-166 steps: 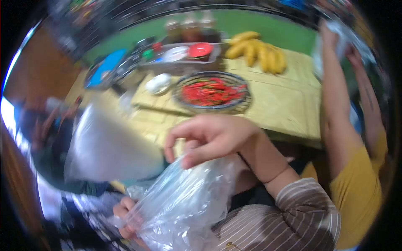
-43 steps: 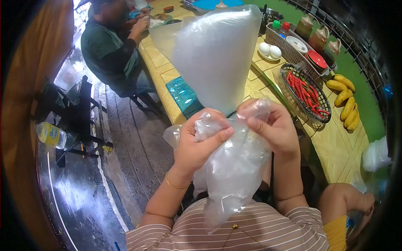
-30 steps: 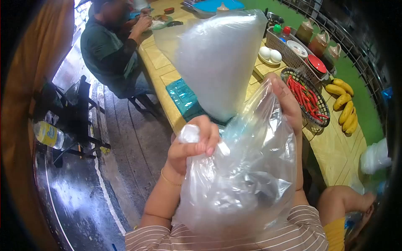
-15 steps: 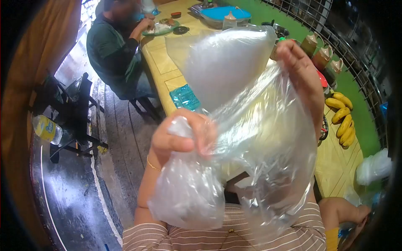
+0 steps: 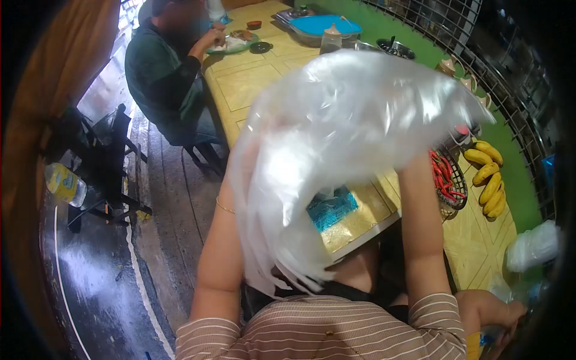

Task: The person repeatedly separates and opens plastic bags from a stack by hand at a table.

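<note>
A bundle of clear plastic bags [image 5: 354, 114], blurred by motion, spreads in front of me over the near part of the table. My left hand [image 5: 264, 135] shows only faintly through the plastic, closed on it as the sheet hangs around the wrist. Loose strips of the bags dangle towards my lap. Covered by the far side of the plastic is my right hand; only the right forearm [image 5: 420, 216] shows, and its fingers are hidden. Below the bags, a shiny blue packet [image 5: 333, 208] lies on the table near its edge.
On the yellow table [image 5: 240, 84] are a basket of red chillies [image 5: 445, 180], bananas [image 5: 489, 177], a blue-lidded container [image 5: 327, 24] and squeeze bottles. A person [image 5: 162, 78] sits at far left by a plate. Another person's arm [image 5: 489, 315] shows at lower right. A stool [image 5: 108, 162] stands left.
The plastic bags have swung up and spread out, now covering both hands. Both forearms have reached forward. The blue packet and the chilli basket show more fully.
</note>
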